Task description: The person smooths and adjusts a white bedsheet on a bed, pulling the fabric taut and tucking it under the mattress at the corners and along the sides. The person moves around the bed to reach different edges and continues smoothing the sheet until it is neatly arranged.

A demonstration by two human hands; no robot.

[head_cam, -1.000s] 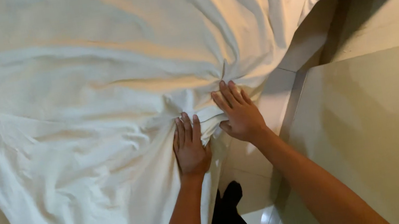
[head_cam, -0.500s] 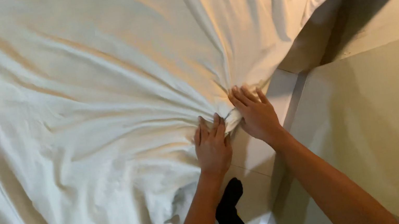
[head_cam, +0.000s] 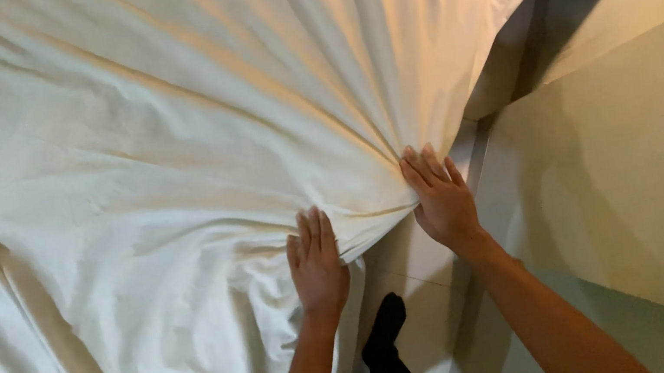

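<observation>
Head view: left hand (head_cam: 317, 263) presses flat, fingers together, on white sheet (head_cam: 171, 167); right hand (head_cam: 441, 196) apparently pinches its edge.

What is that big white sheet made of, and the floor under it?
The white sheet looks like soft woven cloth, maybe cotton: matte, with creases fanning from where both hands press. The floor looks like glossy tile, with a bright reflection and a straight joint line.
</observation>
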